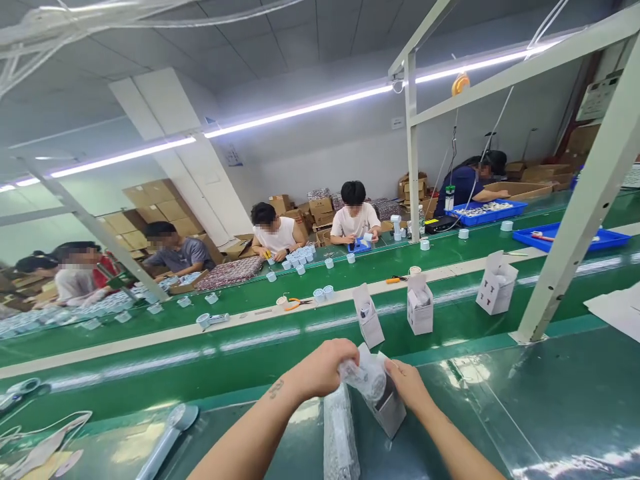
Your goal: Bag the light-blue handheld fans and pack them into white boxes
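My left hand (pixel 323 369) grips a transparent plastic bag (pixel 363 377) with a pale round item inside, holding it at the mouth of a small white cardboard box (pixel 390 410). My right hand (pixel 407 385) holds the box near its upper edge. The box stands tilted on the green bench (pixel 475 400), and the bag partly hides its opening. A tall silver-patterned packet (pixel 340 433) stands just below my hands. On the left of the bench lie a pale blue handled object (pixel 170 437) and loose transparent plastic wrapping (pixel 45 440).
A green conveyor belt (pixel 250 340) runs ahead, carrying several white boxes and orange-handled pliers (pixel 297 303). Co-workers sit beyond it among small parts and blue trays (pixel 570 237). A pale metal frame post (pixel 575 213) rises at right. Cardboard cartons are stacked behind.
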The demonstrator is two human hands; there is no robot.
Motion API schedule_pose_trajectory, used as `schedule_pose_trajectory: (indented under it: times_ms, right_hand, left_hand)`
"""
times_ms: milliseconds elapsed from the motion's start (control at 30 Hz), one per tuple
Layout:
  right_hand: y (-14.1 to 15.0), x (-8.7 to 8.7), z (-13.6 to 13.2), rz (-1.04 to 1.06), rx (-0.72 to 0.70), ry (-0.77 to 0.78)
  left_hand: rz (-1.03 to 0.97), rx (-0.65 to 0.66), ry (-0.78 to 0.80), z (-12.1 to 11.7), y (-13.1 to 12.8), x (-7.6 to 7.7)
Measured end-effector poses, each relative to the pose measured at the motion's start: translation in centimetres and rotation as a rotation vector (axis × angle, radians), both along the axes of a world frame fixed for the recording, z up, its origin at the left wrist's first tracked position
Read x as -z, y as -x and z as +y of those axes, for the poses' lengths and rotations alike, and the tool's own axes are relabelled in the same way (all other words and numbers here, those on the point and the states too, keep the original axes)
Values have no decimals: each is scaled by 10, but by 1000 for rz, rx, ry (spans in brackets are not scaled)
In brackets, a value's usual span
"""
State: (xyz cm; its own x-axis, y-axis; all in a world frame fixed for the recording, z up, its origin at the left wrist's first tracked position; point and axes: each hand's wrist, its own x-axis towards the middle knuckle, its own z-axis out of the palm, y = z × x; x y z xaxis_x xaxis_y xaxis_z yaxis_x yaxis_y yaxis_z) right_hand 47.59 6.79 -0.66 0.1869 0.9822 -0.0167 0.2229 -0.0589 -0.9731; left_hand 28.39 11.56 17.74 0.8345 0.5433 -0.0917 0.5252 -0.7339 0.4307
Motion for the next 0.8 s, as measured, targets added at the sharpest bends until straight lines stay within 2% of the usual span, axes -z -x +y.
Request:
schedule_pose_trajectory:
  times_ms: [67, 133, 200, 300, 367, 467, 533, 600, 700, 800]
  right_hand:
    - [3, 3, 2, 13, 16, 19]
    - [4, 5, 4, 49, -26, 10]
    - [1, 6, 3, 97, -42, 13]
    - [-3, 7, -3, 184, 16, 62]
    - [-4, 9, -8, 253, 61, 105]
    - [2, 12, -14, 304, 140, 153]
    - [10, 17, -15, 330, 205, 165]
    - [19, 23, -16, 403, 295, 166]
    - [38, 25, -13, 519, 439, 170]
    - [60, 10, -1, 549, 526, 143]
  left_hand:
    - [211, 174, -117, -6, -22, -1]
    - [383, 334, -224, -9, -42, 4]
    - [456, 391, -358, -9, -53, 14]
    - [412, 346, -466, -14, -49, 39]
    - [417, 303, -397, -22, -40, 64]
    - [427, 153, -258, -35, -34, 104]
    - [379, 39, -190, -40, -35, 119]
    - [340, -41, -143, -38, -34, 115]
    - [343, -131, -116, -28, -28, 86]
    - [373, -161, -118, -15, -17, 60]
